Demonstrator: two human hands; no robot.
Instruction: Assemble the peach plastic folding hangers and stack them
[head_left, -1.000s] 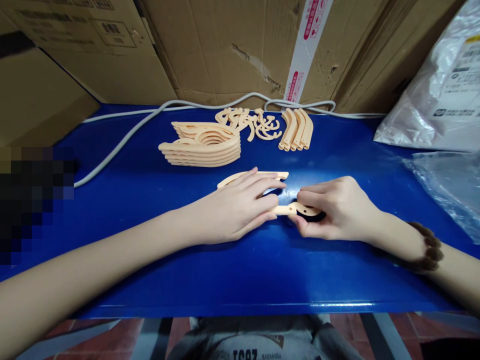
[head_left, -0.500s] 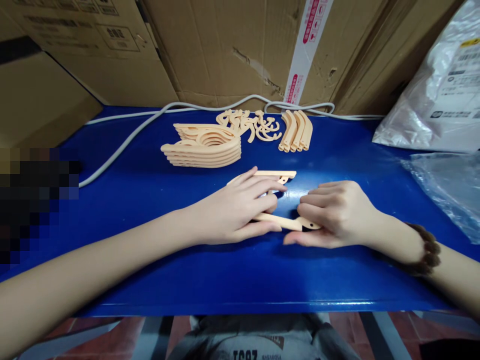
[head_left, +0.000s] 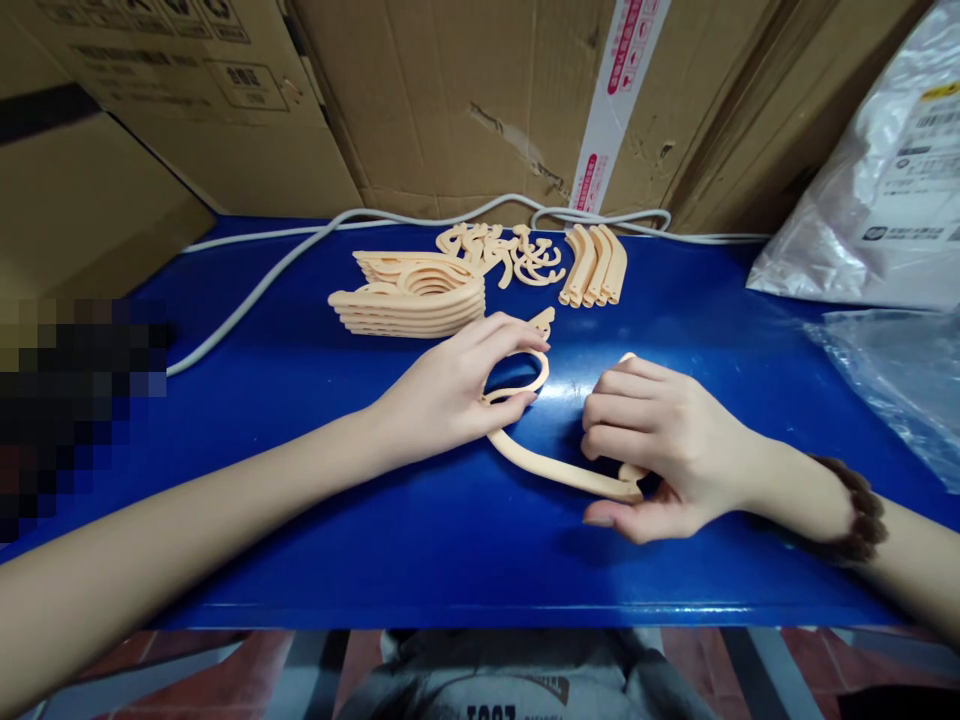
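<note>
Blue table (head_left: 375,570): left hand (head_left: 466,380) grasps a beige frame (head_left: 555,470), best kept steady; right hand (head_left: 660,435) curls at its end (grip hidden).

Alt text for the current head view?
A person's left hand holds a curved beige piece by its loop at a blue table, the right hand at one end. Beyond lie a beige stack and smaller loose parts.

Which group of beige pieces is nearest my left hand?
The stacked beige plastic frames just beyond your left hand; jumbled beige hooks and bent beige tubes lie farther away.
</note>
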